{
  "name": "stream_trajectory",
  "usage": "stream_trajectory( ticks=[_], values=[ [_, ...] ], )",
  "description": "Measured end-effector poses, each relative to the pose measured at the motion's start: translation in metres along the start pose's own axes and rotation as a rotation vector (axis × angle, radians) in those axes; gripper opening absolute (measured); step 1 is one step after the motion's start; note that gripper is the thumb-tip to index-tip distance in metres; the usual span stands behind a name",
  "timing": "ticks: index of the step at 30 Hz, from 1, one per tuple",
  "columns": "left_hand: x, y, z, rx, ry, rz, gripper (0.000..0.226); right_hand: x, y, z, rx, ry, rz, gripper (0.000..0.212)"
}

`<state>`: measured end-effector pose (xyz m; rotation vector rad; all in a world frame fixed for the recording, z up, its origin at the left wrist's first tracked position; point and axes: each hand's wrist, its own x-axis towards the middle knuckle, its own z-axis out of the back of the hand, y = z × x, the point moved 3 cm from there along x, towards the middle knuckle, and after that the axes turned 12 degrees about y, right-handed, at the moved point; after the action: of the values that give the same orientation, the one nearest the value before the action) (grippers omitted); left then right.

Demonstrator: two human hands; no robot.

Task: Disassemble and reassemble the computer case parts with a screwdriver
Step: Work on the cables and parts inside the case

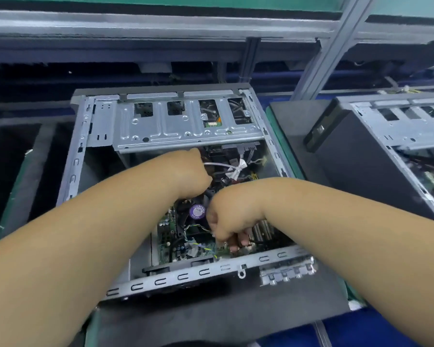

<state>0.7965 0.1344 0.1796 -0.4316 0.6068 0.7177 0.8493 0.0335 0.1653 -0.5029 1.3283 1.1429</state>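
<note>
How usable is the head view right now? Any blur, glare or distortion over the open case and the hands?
Head view: wide-angle bending curves the shelf rails and the open case edges; overall soft, with motion blur on the second case at right; lighting even, no strong glare; both forearms hide much of the motherboard; left hand and right hand fingers are unclear.

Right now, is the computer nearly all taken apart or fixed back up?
Somewhere in the middle. The computer case is already open, with its side cover off. Both hands are inside: the left hand by the white cables, the right hand pinching something near the motherboard. The drive cage and fan remain mounted.
</note>
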Motion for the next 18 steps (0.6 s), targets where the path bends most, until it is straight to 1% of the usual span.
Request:
stream_trajectory(
  ticks=[1,3,4,5,7,9,11,13,15,16,18],
  values=[
    [-0.006,0.0,0.003,0.009,0.009,0.018,0.049,-0.002,-0.001,0.006,-0.036,-0.051,0.035,0.005],
    [-0.019,0.002,0.007,-0.049,0.002,0.064,0.051,-0.005,-0.002,0.015,-0.122,-0.136,0.115,0.023],
    [-0.025,0.004,0.008,-0.094,-0.017,0.096,0.053,-0.007,-0.002,0.02,-0.167,-0.164,0.146,0.027],
    [-0.032,0.006,0.007,-0.131,-0.045,0.135,0.056,-0.009,-0.002,0.023,-0.225,-0.184,0.177,0.025],
    [-0.046,0.01,0.002,-0.197,-0.098,0.231,0.06,-0.014,-0.003,0.025,-0.332,-0.175,0.223,0.015],
    [-0.061,0.012,-0.008,-0.271,-0.157,0.339,0.055,-0.02,-0.004,0.024,-0.421,-0.168,0.267,0.02],
    [-0.075,0.006,-0.018,-0.301,-0.185,0.392,0.044,-0.024,-0.006,0.022,-0.538,-0.186,0.296,0.025],
    [-0.084,-0.002,-0.027,-0.29,-0.107,0.376,0.039,-0.025,-0.008,0.018,-0.664,-0.212,0.284,0.023],
    [-0.09,-0.013,-0.034,-0.287,-0.007,0.353,0.041,-0.024,-0.01,0.015,-0.762,-0.23,0.263,0.025],
    [-0.092,-0.015,-0.037,-0.288,0.015,0.348,0.039,-0.024,-0.011,0.015,-0.785,-0.235,0.262,0.027],
    [-0.091,-0.011,-0.041,-0.386,0.005,0.344,0.025,-0.023,-0.012,0.017,-0.776,-0.249,0.278,0.026]
  ],
)
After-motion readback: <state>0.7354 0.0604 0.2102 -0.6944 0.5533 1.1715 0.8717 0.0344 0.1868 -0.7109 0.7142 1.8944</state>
